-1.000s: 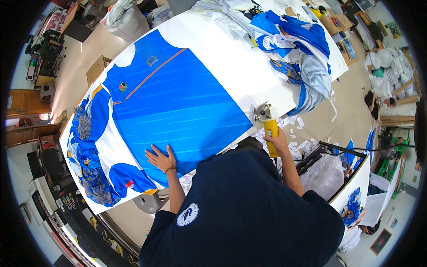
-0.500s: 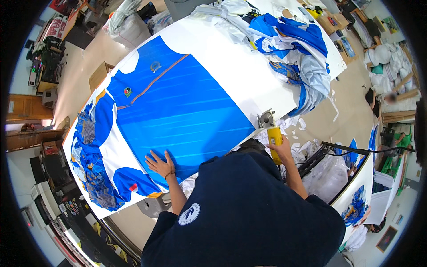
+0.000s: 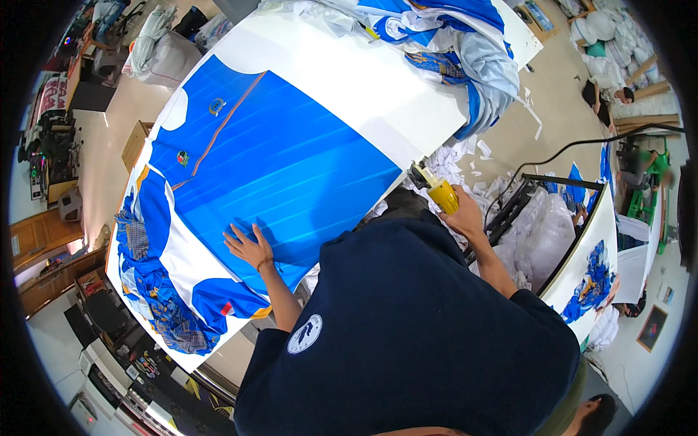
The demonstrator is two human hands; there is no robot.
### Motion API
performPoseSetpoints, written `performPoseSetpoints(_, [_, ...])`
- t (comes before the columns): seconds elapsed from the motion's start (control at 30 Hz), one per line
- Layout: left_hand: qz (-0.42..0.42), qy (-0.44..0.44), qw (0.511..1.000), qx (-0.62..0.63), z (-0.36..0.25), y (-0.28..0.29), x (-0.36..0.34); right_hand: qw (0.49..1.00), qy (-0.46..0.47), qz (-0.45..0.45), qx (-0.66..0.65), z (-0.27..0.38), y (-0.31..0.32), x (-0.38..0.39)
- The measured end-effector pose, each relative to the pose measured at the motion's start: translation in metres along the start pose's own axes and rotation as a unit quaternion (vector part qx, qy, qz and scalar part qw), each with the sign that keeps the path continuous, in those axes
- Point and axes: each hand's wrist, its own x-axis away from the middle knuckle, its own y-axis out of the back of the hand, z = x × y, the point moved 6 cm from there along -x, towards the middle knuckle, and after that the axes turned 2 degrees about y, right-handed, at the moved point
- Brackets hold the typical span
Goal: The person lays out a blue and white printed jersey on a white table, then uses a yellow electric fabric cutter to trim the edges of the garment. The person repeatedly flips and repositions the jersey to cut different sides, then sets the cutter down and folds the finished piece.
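A blue jersey panel (image 3: 291, 152) with a thin orange stripe and two badges lies on the white table (image 3: 320, 58). My left hand (image 3: 243, 245), fingers spread, rests on or just over the panel's lower part. My right hand (image 3: 461, 212) grips a yellow electric rotary cutter (image 3: 442, 193); its metal head is at the panel's lower right corner, by the table's near edge. Whether the blade touches the fabric, I cannot tell. Left of the panel lie bunched blue, white and patterned cloth pieces (image 3: 160, 291).
Piled garments (image 3: 487, 80) cover the table's far right. A black cable (image 3: 567, 144) runs off rightward. Below it are scrap strips, plastic bags (image 3: 542, 232) and a second white table (image 3: 592, 305) with blue scraps. People (image 3: 596, 414) are at the right, one near the lower edge.
The view has shifted. My right hand and the cutter are higher and more tilted toward the panel's corner. The cable now arches higher, and a person's head shows at the lower right.
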Motion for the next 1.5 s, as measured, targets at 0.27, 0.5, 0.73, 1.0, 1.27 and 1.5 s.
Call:
performPoseSetpoints(0.27, [0.004,-0.028,0.999,-0.026,-0.023,-0.008,-0.006,0.997,0.031,0.025,0.062,-0.002,-0.007,-0.001])
performPoseSetpoints(0.5, [-0.006,-0.026,0.999,-0.025,-0.028,-0.006,-0.004,0.993,0.033,0.049,0.101,0.003,-0.011,-0.015])
performPoseSetpoints(0.73, [-0.014,-0.029,0.999,-0.012,-0.032,-0.003,-0.003,0.994,0.049,0.042,0.088,0.019,-0.014,-0.027])
performPoseSetpoints(1.0, [-0.012,-0.020,1.000,-0.011,-0.030,-0.003,-0.002,0.993,0.066,0.054,0.080,0.037,-0.021,-0.053])
performPoseSetpoints(1.27, [-0.036,-0.023,0.999,-0.011,-0.030,-0.004,-0.004,0.989,0.071,0.074,0.111,0.077,-0.027,-0.088])
performPoseSetpoints(1.5, [-0.033,-0.018,0.999,-0.014,-0.032,-0.001,-0.003,0.987,0.079,0.071,0.118,0.124,-0.033,-0.126])
